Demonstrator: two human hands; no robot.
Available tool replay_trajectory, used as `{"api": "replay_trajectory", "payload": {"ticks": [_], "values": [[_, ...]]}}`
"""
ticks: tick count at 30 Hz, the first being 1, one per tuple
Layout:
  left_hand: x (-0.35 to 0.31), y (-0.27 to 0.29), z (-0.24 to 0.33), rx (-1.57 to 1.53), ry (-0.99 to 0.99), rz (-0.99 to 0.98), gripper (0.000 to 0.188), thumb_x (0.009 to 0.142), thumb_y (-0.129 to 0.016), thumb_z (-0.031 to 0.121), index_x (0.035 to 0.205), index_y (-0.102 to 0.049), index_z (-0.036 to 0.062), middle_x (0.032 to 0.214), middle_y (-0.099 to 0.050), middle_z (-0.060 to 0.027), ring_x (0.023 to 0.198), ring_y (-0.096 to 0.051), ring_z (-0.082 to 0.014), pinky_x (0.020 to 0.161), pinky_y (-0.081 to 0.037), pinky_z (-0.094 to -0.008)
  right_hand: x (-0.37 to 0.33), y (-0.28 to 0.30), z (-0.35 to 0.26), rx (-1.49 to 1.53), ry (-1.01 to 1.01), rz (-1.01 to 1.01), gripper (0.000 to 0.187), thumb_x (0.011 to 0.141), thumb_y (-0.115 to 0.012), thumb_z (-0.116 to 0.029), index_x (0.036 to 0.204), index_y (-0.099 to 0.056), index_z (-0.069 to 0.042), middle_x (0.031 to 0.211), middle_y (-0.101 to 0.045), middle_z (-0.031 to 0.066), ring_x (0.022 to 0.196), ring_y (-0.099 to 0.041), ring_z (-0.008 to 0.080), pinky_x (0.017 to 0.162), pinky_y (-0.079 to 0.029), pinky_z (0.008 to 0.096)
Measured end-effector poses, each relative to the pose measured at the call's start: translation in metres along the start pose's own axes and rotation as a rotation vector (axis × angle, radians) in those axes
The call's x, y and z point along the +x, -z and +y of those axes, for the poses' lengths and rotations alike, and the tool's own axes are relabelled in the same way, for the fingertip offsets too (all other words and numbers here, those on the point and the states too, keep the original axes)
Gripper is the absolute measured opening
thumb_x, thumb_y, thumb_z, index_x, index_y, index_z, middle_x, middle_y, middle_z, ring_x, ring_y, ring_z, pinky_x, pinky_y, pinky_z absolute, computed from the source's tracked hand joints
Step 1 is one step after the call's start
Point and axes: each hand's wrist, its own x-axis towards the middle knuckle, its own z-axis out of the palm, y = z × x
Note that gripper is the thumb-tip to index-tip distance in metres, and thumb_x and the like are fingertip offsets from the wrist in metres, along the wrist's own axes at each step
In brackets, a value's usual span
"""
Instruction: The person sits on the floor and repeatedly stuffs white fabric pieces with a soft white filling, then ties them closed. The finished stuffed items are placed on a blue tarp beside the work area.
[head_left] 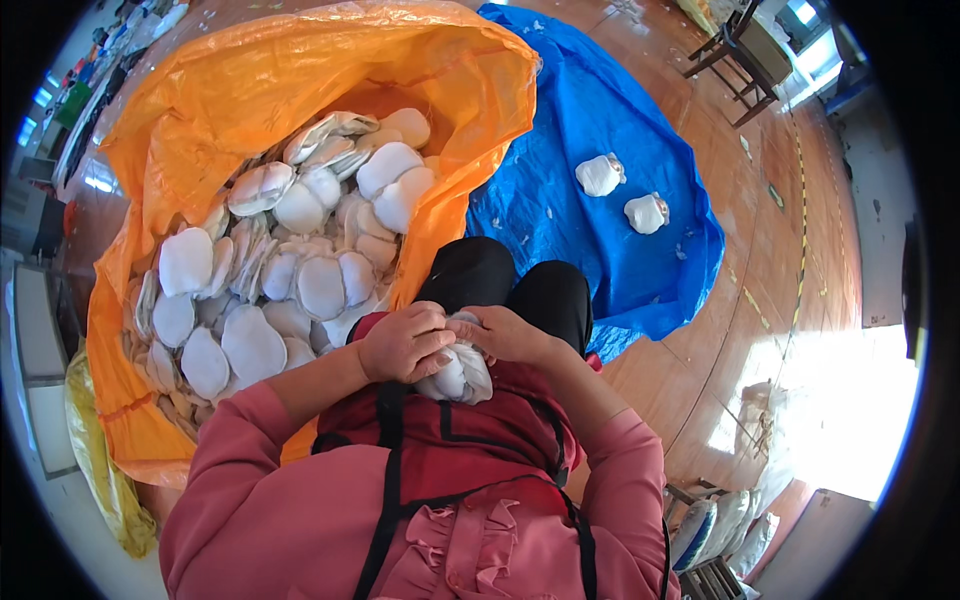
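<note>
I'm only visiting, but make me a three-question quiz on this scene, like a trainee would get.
1. How many white bundles lie on the blue plastic?
2. Fill in: many flat white pads are piled inside the ____ sack.
3. True or false: the left hand and the right hand are both at the white bundle over the lap.

Key: 1. two; 2. orange; 3. true.
</note>
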Motion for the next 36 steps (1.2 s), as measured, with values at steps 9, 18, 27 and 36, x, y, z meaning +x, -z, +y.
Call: {"api": "replay_trajectory", "payload": {"ticks": [9, 18, 27, 36], "values": [[0.041, 0.01, 0.034, 0.055, 0.397, -0.062, 0.044, 0.075, -0.079, 0.042, 0.086, -0.057, 0.0052, 0.086, -0.049, -0.0076, 0.079, -0.056, -0.0269, 0.067, -0.047, -0.0366, -0.002, -0.031, 0.017, 0.413, 0.019, 0.347, 0.045, 0.105, -0.046, -0.039, 0.088, -0.069, -0.004, 0.073, -0.062, -0.0007, 0.064, -0.053, 0.0058, 0.057, -0.044, 0.0255], [0.045, 0.009, 0.035, -0.082, 0.253, -0.199, 0.033, 0.068, -0.082, 0.024, 0.079, -0.055, 0.0078, 0.092, -0.044, -0.0082, 0.095, -0.051, -0.0278, 0.081, -0.047, -0.0403, -0.019, -0.043, 0.015, 0.906, -0.086, 0.584, 0.033, 0.1, -0.057, -0.033, 0.084, -0.068, -0.006, 0.068, -0.059, -0.0024, 0.054, -0.048, 0.0056, 0.047, -0.034, 0.0236], [0.039, 0.003, 0.036, -0.064, 0.088, -0.197, 0.036, 0.068, -0.085, 0.029, 0.082, -0.058, 0.0084, 0.1, -0.052, -0.0094, 0.103, -0.052, -0.0313, 0.091, -0.045, -0.0411, -0.023, -0.04, 0.026, 1.037, -0.172, 0.586, 0.028, 0.097, -0.061, -0.032, 0.081, -0.064, -0.009, 0.062, -0.056, -0.0013, 0.043, -0.045, 0.0089, 0.039, -0.029, 0.0252], [0.057, -0.017, 0.056, 0.319, 0.169, -0.264, 0.03, 0.073, -0.076, 0.026, 0.089, -0.065, 0.0033, 0.097, -0.058, -0.0097, 0.105, -0.052, -0.0289, 0.092, -0.044, -0.0395, -0.02, -0.034, 0.023, 1.038, -0.188, 0.703, 0.027, 0.095, -0.063, -0.032, 0.079, -0.063, -0.01, 0.061, -0.055, -0.0021, 0.044, -0.045, 0.0092, 0.039, -0.03, 0.0262]]}}
